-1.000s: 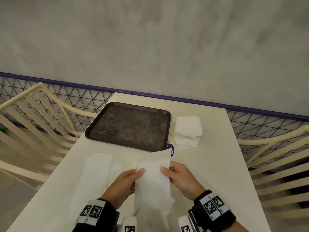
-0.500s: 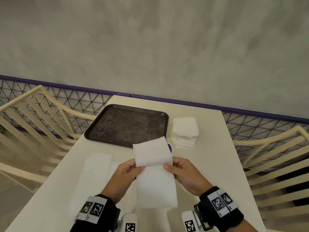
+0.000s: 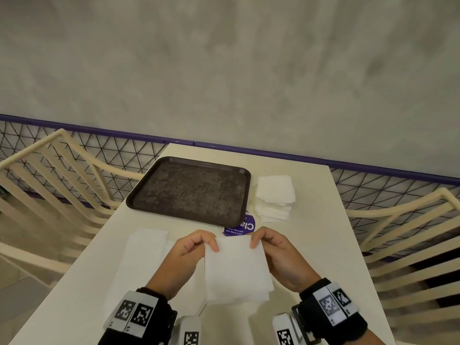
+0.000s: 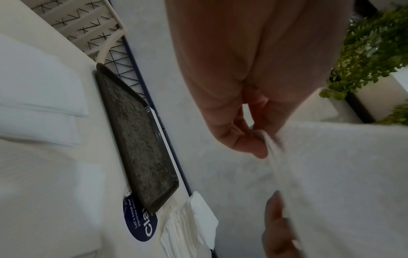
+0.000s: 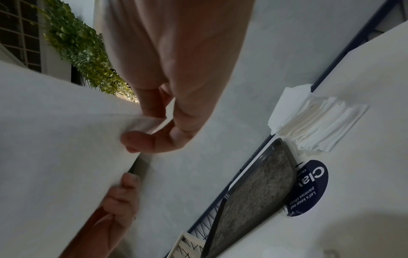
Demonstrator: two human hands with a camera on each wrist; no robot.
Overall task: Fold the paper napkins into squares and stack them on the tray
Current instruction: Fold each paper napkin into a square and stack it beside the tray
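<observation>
I hold a white paper napkin above the near part of the table, folded over into a rough square. My left hand pinches its far left corner and my right hand pinches its far right corner. The left wrist view shows the left hand with thumb and fingers closed on the napkin edge. In the right wrist view the right hand pinches the napkin corner. The dark brown tray lies beyond my hands, with nothing on it.
A stack of white napkins sits right of the tray. Unfolded napkins lie on the cream table under my left arm. A purple round sticker shows by the tray's near corner. Cream slatted chairs flank both sides.
The napkin's far half came up, curled over and was brought down toward me, so the long strip is now a doubled square. Both hands shifted to its far corners.
</observation>
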